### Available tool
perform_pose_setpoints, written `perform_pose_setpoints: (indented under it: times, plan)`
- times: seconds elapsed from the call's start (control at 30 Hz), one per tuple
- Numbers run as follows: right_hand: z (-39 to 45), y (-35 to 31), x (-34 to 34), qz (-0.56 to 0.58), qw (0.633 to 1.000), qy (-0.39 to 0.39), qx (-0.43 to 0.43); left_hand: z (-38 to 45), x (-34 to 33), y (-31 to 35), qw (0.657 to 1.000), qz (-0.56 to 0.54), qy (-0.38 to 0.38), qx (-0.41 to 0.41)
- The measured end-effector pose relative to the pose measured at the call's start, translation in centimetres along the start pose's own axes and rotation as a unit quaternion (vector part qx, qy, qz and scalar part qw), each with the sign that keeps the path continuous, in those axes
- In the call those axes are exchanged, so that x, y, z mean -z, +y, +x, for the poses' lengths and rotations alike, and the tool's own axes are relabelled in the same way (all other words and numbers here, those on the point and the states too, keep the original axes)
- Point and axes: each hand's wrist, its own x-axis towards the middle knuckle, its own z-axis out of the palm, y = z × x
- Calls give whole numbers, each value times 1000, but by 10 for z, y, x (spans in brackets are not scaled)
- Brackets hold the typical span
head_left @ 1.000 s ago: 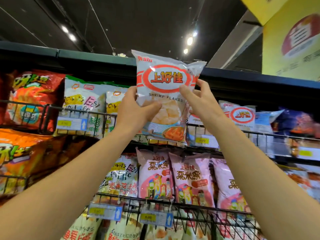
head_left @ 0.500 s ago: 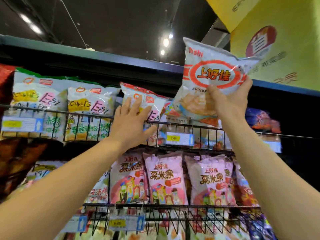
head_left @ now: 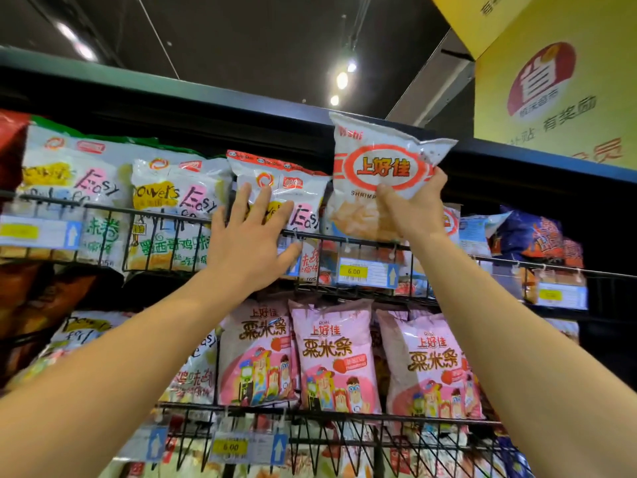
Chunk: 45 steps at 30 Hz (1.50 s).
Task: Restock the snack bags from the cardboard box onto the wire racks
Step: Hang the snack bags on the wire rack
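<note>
My right hand (head_left: 415, 210) grips a white and red shrimp flakes bag (head_left: 381, 167) by its middle, holding it up over the front wire of the top wire rack (head_left: 365, 241). My left hand (head_left: 250, 236) has its fingers spread flat against a white Easy Life bag (head_left: 279, 188) standing in the same rack, just left of the shrimp flakes bag. The cardboard box is out of view.
More Easy Life bags (head_left: 172, 208) fill the top rack to the left. Pink corn stick bags (head_left: 336, 357) stand in the rack below. A dark shelf top (head_left: 206, 98) runs overhead. Price tags (head_left: 367, 272) clip to the wire fronts. A yellow sign (head_left: 558, 84) hangs upper right.
My left hand let go of the shrimp flakes bag and went flat onto the Easy Life bag. My right hand carried the bag right and lowered it toward the top rack.
</note>
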Motion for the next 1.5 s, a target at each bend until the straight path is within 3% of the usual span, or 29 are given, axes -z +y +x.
perform_pose_setpoints:
  times: [0.1, 0.27, 0.7, 0.77, 0.83, 0.9, 0.93, 1.0, 1.17, 1.23, 1.37, 1.5]
  plan:
    - [-1, 5, -12, -55, 995, -73, -36, 0, -2, 0, 1000, -4, -3, 1]
    - [0, 8, -5, -142, 979, -128, -68, -2, -5, 0, 1000, -7, 8, -3]
    - [-4, 14, 6, -235, 941, -210, -122, 1, -7, 10, 999, -22, 25, 14]
    - [-8, 14, 14, -239, 942, -187, -142, 2, -7, 11, 999, -15, 34, 10]
    - [-16, 15, 20, -244, 963, -65, -89, 5, -7, 12, 999, -5, 48, 8]
    - [-27, 12, 19, -256, 963, 49, 66, 9, -5, 13, 998, -6, 56, 7]
    - [-30, 8, 14, -267, 952, 50, 142, 12, -4, 14, 998, -5, 55, 6]
    - [-26, 2, -3, -322, 920, -26, 220, 18, -1, 16, 999, 12, 46, -2]
    - [1, 6, -35, -460, 862, -174, 125, 31, 4, 14, 1000, 7, -26, -11]
    - [7, 23, -31, -451, 867, -175, 123, 30, 4, 11, 999, 14, -41, -3]
    - [3, 45, -22, -362, 901, -126, 202, 27, 4, 12, 999, 16, -45, 19]
    - [-3, 34, -35, -384, 882, -151, 229, 31, 0, 24, 998, 12, -61, 18]
